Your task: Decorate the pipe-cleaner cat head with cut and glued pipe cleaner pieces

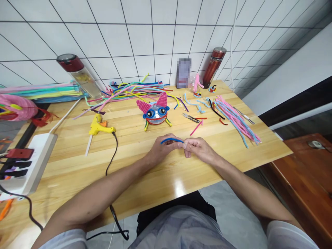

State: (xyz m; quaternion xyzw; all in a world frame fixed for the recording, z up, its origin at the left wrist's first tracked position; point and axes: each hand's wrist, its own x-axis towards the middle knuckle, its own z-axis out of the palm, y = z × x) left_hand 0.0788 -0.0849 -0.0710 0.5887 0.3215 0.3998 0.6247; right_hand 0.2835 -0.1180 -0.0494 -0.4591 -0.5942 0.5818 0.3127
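Both my hands meet above the middle of the wooden table (77,162). My left hand (162,149) and my right hand (198,148) are each closed in a pinch on a short blue pipe cleaner (171,139) that arches between them. Just beyond them stands a small pipe-cleaner creature (155,112) with pink ears, blue-rimmed eyes and a red mouth. Small snips (190,118) lie to its right.
A yellow glue gun (98,127) with a black cord lies at the left, beside a white power strip (33,162). Loose pipe cleaners (237,119) spread at the right and along the back. Two red-capped bottles (214,67) stand by the tiled wall.
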